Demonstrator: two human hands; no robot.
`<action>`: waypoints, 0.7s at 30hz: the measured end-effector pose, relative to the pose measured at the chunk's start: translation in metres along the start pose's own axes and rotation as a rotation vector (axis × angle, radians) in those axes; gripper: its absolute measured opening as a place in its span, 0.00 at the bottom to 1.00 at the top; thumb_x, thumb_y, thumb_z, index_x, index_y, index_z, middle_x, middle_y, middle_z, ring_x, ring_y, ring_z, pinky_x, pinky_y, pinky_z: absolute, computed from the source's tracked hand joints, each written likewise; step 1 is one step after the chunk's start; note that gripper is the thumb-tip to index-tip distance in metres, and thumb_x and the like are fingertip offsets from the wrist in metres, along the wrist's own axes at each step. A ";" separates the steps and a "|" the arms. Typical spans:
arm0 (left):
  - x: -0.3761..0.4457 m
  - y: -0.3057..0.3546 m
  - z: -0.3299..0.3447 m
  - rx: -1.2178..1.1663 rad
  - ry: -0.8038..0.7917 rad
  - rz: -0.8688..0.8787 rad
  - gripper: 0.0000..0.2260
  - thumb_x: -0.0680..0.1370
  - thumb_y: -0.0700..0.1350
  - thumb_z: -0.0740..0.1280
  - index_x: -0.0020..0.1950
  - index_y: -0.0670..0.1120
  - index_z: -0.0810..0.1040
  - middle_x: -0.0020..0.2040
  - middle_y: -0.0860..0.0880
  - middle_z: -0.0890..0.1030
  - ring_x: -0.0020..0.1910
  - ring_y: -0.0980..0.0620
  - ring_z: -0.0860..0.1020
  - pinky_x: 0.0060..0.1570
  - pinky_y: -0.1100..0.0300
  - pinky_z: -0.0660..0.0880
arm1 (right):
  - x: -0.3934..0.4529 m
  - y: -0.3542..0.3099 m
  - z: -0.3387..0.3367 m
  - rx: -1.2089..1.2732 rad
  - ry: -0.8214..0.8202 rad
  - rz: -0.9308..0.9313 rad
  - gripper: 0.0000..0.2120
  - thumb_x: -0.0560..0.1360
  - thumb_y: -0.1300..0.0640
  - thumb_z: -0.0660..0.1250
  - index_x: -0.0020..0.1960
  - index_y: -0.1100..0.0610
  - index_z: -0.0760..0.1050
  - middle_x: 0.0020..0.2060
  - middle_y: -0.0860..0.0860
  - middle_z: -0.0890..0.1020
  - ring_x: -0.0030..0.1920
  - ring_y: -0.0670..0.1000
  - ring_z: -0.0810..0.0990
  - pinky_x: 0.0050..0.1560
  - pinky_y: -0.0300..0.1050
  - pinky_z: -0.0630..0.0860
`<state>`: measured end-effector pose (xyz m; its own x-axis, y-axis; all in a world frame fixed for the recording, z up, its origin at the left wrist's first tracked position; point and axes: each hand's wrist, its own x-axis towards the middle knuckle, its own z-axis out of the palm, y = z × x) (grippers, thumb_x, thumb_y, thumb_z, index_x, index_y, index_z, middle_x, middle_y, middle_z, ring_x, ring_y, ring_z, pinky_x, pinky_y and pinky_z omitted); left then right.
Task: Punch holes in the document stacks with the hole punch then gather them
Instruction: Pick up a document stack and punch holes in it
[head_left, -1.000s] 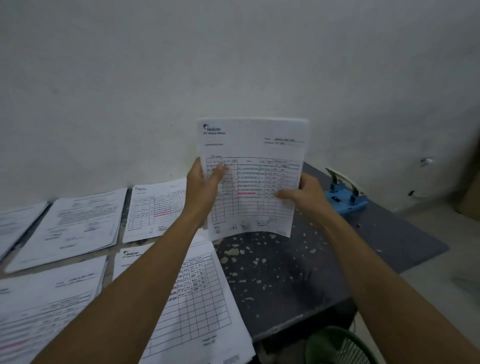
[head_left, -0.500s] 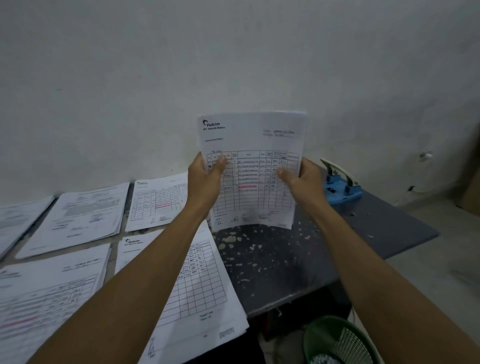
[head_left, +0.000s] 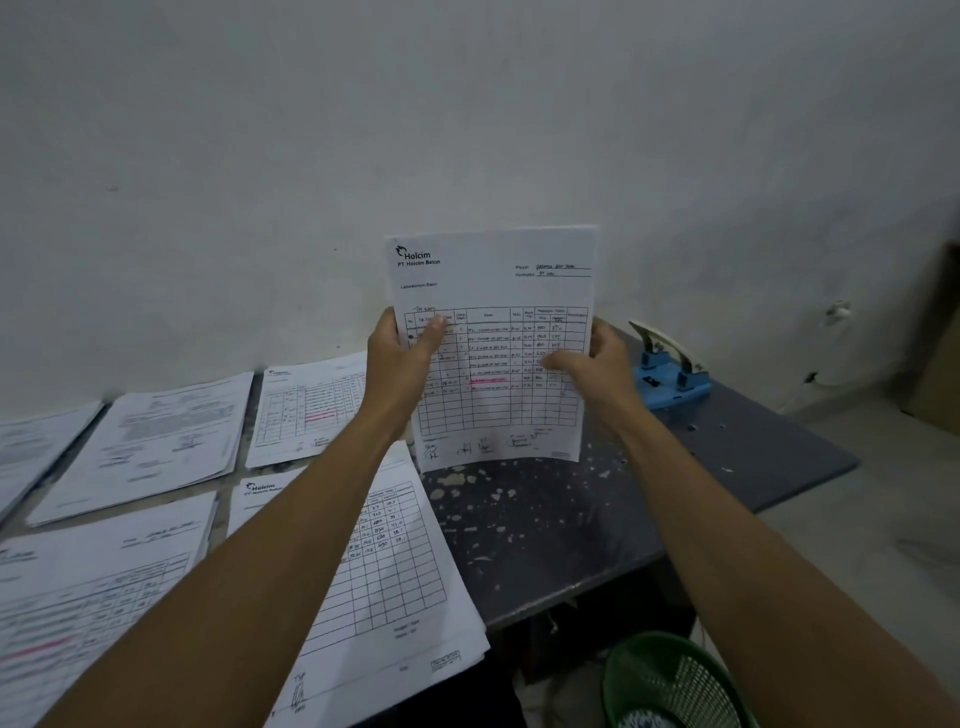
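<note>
I hold a white document stack (head_left: 498, 291) with a printed table upright in front of the wall, its lower edge just above the dark table (head_left: 561, 540). My left hand (head_left: 397, 364) grips its left edge, thumb on the front. My right hand (head_left: 597, 366) grips the right edge. The blue hole punch (head_left: 667, 382) with a pale lever stands on the table to the right of my right hand. Several other document stacks lie flat to the left: one (head_left: 395, 582) under my left forearm, one (head_left: 306, 405) behind it, and one (head_left: 150, 441) further left.
A green mesh wastebasket (head_left: 670, 686) stands on the floor below the table's front edge. Pale flecks dot the dark tabletop (head_left: 498, 499). The white wall rises right behind the table. A brown board (head_left: 935, 358) leans at the far right.
The held stack stays upright between both hands and has shifted only slightly in view. My grip on both edges is the same.
</note>
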<state>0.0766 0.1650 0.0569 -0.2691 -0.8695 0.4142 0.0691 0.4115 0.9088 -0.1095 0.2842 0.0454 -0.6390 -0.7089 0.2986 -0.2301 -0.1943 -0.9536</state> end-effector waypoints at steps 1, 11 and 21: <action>0.000 0.000 0.001 0.000 -0.002 0.001 0.17 0.78 0.55 0.68 0.63 0.50 0.74 0.57 0.55 0.81 0.54 0.56 0.80 0.47 0.59 0.79 | 0.000 0.001 0.002 -0.011 -0.022 0.018 0.16 0.69 0.67 0.74 0.53 0.55 0.75 0.44 0.44 0.82 0.41 0.39 0.81 0.32 0.27 0.75; -0.003 0.002 0.000 -0.005 -0.005 0.006 0.15 0.78 0.52 0.68 0.63 0.50 0.74 0.57 0.55 0.81 0.54 0.56 0.80 0.50 0.56 0.79 | 0.004 0.003 0.004 0.032 0.020 0.040 0.13 0.72 0.63 0.70 0.55 0.55 0.75 0.48 0.46 0.83 0.46 0.44 0.83 0.39 0.36 0.77; 0.000 0.019 0.002 -0.011 -0.001 0.049 0.12 0.79 0.48 0.68 0.62 0.49 0.74 0.56 0.53 0.82 0.54 0.55 0.81 0.52 0.54 0.80 | 0.010 -0.028 0.010 -0.003 0.044 -0.032 0.18 0.73 0.63 0.70 0.61 0.56 0.70 0.51 0.49 0.80 0.48 0.44 0.79 0.35 0.31 0.73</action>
<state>0.0756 0.1739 0.0743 -0.2660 -0.8483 0.4579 0.0930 0.4502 0.8881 -0.1018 0.2762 0.0749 -0.6632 -0.6716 0.3303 -0.2529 -0.2142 -0.9435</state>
